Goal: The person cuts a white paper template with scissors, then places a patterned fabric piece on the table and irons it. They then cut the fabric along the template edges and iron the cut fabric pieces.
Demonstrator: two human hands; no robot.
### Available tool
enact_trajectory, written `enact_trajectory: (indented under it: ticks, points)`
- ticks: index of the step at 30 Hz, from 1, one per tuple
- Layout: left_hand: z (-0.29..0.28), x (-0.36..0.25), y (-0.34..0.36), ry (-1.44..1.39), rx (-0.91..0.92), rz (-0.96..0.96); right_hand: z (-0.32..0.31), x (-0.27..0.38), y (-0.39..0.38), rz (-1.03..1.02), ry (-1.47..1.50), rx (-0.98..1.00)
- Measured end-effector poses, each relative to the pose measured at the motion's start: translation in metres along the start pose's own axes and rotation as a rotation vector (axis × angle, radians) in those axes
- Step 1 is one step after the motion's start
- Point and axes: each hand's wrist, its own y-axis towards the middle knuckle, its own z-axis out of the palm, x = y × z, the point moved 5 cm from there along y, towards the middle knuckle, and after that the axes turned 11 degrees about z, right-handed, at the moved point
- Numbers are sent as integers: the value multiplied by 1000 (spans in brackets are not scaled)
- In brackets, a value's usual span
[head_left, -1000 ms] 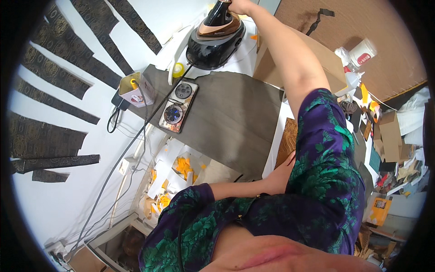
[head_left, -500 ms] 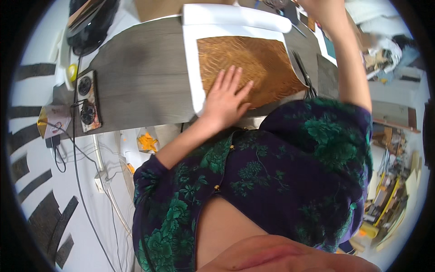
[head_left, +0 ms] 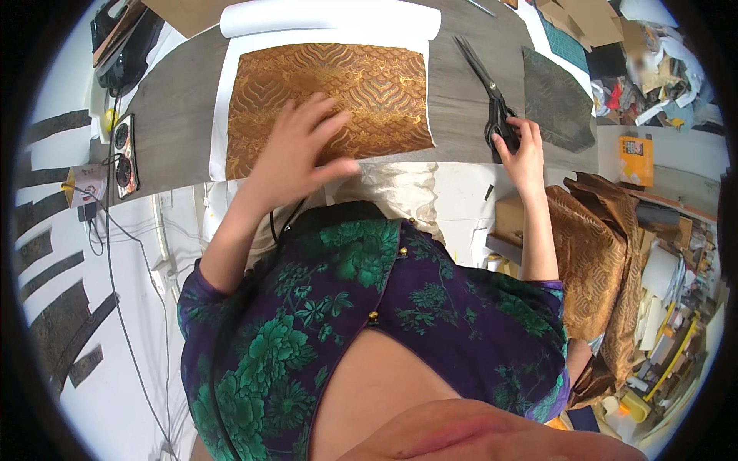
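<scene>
A piece of brown-and-gold patterned brocade (head_left: 384, 84) lies on white paper (head_left: 238, 65) whose far end is rolled up. My left hand (head_left: 300, 150) is over the near left part of the brocade with its fingers apart, holding nothing. Whether it presses on the cloth or hovers just above, I cannot tell. At the right of the brocade, black scissors (head_left: 492, 88) lie on the table with their blades pointing away and to the left. My right hand (head_left: 524, 157) has its thumb and fingers around the scissors' handles.
A dark grey cloth piece (head_left: 557, 104) lies right of the scissors, with a green mat (head_left: 565, 46) behind it. A power strip (head_left: 124, 157) sits at the table's left end, cables hanging down. More brown brocade (head_left: 592, 269) drapes beside me at the right.
My right hand has come down from the far right onto the scissors' handles. My left hand has lifted or loosened from its flat rest on the brocade. The view has shifted to the right.
</scene>
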Motion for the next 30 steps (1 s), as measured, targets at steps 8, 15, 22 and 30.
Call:
enact_trajectory:
  ticks: [8, 15, 22, 30]
  points:
    - [63, -47, 45, 167, 111, 140, -12, -44, 32, 207, 103, 469]
    - [47, -52, 26, 46, -10, 75, -47, -60, 41, 211, 572, 562]
    - [10, -56, -5, 38, 142, 71, -37, -43, 33, 235, 755, 706]
    - [-3, 70, 107, 163, -314, -4, -15, -10, 42, 142, 978, 683]
